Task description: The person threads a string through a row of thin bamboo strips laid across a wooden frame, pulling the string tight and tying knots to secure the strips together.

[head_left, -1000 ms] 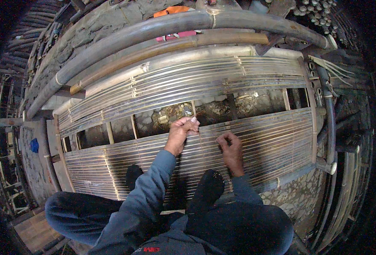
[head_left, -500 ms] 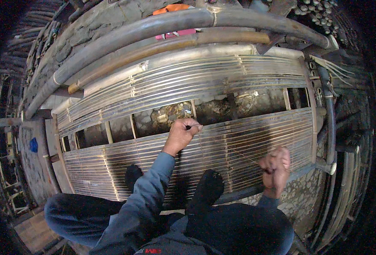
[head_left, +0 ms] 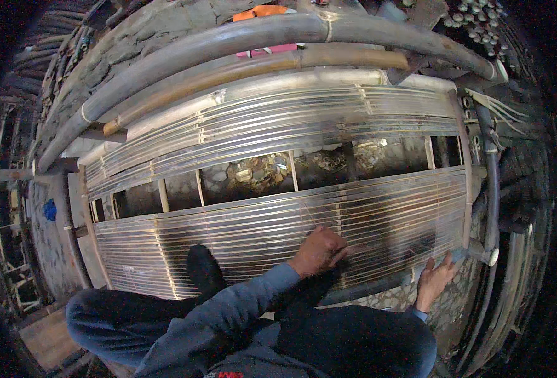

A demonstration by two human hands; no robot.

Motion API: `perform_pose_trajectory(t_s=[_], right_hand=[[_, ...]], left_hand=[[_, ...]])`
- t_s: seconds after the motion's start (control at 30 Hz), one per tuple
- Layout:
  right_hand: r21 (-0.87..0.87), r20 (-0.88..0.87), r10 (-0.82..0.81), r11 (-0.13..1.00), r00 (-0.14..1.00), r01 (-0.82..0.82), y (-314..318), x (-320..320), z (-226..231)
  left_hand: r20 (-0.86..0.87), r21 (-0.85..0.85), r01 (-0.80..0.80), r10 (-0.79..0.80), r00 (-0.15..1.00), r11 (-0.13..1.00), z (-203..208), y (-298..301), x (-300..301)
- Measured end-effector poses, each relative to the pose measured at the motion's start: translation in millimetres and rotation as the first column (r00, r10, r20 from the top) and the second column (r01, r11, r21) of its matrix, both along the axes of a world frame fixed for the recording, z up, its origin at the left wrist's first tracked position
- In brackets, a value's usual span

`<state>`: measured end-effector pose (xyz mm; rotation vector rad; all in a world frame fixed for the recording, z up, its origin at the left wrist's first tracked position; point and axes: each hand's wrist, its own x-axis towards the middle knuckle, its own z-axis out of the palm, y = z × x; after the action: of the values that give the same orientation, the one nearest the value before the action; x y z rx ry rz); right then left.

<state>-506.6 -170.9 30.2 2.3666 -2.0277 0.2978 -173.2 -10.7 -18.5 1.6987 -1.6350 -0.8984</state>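
Note:
Across the low frame in front of me lies a panel of thin bamboo slats (head_left: pixel 259 230), tied across by several light bindings. Over its near half my left hand (head_left: pixel 318 251) hovers or rests with fingers curled together; whatever is in them is hidden. By the panel's near right corner, my right hand (head_left: pixel 435 280) has its fingers extended and apart, close to the front bamboo pole (head_left: pixel 379 286). A faint thin cord (head_left: pixel 310 213) seems to run over the slats above my left hand.
Beyond a gap with crossbars (head_left: pixel 293 170) lies a second band of slats (head_left: pixel 278 116). Thick bamboo poles (head_left: pixel 228 44) cross behind it. Rubble and shavings (head_left: pixel 259 171) show below through the gap. A bundle of cut poles (head_left: pixel 480 16) stands at the far right.
My left hand has come nearer and to the right from the panel's far edge. My right hand has moved down and right, and its fingers have opened.

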Motion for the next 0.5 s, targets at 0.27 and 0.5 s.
perform_pose_trajectory(t_s=[0.27,0.5], right_hand=[[0.74,0.636,-0.349,0.022,0.688,-0.672,20,226,-20],[0.477,0.858,-0.311,0.192,0.407,-0.858,14,236,-9]], left_hand=[[-0.307,-0.229,0.189,-0.255,0.917,0.955,33,11,-60],[-0.275,-0.403,-0.251,0.145,0.95,0.88,78,-14,-1]])
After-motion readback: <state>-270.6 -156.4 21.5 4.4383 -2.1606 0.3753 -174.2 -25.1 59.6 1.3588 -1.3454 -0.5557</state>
